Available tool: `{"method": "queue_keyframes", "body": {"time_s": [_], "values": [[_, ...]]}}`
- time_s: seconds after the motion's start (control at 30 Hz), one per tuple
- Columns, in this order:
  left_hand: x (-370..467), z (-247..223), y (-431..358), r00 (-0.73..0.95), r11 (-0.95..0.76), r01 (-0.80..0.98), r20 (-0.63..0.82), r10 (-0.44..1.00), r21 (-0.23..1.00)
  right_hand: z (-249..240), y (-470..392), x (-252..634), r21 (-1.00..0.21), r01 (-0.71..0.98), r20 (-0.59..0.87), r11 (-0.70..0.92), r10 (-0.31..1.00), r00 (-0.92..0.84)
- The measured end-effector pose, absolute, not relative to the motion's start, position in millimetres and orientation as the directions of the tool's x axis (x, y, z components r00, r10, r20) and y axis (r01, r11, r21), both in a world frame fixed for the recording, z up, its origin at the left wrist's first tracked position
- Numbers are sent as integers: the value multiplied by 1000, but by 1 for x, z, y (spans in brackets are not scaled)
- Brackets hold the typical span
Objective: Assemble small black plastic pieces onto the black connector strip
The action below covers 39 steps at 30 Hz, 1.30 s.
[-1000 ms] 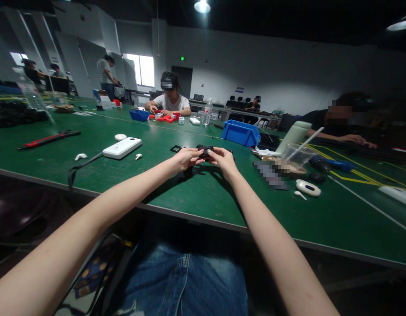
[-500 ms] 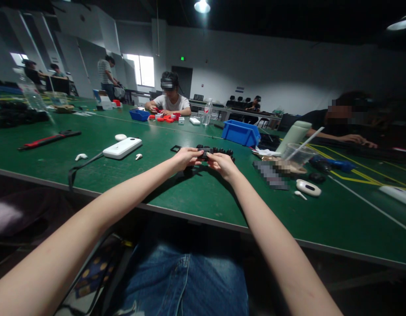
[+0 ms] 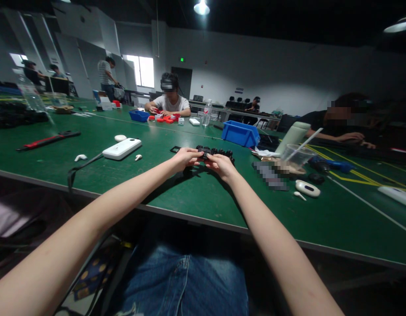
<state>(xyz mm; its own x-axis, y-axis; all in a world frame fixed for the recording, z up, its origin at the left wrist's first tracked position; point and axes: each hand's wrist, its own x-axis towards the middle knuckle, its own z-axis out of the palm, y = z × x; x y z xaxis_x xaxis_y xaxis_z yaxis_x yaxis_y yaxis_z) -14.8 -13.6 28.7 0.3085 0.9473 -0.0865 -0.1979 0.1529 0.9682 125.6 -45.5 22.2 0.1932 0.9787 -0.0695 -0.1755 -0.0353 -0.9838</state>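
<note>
Above the green table (image 3: 203,197), my left hand (image 3: 187,159) and my right hand (image 3: 221,165) hold a small black part (image 3: 205,152) between them. The fingertips of both hands press on it and nearly meet. Right behind my hands lie several black pieces (image 3: 225,153), partly covered by my right hand. A flat black frame-like piece (image 3: 175,149) rests just left of my left hand. The fine shape of the held part is too small and dark to tell.
To the left are a white power bank (image 3: 122,149) and a red-black tool (image 3: 49,140). A blue bin (image 3: 241,133), a green bottle (image 3: 293,137), a plastic cup (image 3: 299,157) and an earphone case (image 3: 307,188) stand or lie to the right. One person sits opposite, another at right.
The held black part looks slightly tilted compared with before, and my right hand has shifted very slightly left. Both hands still hold the part.
</note>
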Motion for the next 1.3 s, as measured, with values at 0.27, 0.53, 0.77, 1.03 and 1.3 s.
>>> {"method": "queue_keyframes", "body": {"time_s": [0.27,0.53,0.77,1.03,1.3], "values": [[-18,25,-8,311,62,-107,-26,950,992,25,-52,124,-996,-86,7,30,969,247],[-19,30,-13,324,8,-63,13,946,998,22,-48,130,-989,70,142,131,972,188],[-20,28,-14,345,-60,-112,96,934,992,21,-45,130,-979,130,181,157,963,201],[-17,32,-14,375,18,-224,69,925,974,18,-38,134,-942,148,331,301,906,265],[-17,37,-12,467,294,-251,-151,871,922,21,-47,135,-775,429,590,464,774,229]]}}
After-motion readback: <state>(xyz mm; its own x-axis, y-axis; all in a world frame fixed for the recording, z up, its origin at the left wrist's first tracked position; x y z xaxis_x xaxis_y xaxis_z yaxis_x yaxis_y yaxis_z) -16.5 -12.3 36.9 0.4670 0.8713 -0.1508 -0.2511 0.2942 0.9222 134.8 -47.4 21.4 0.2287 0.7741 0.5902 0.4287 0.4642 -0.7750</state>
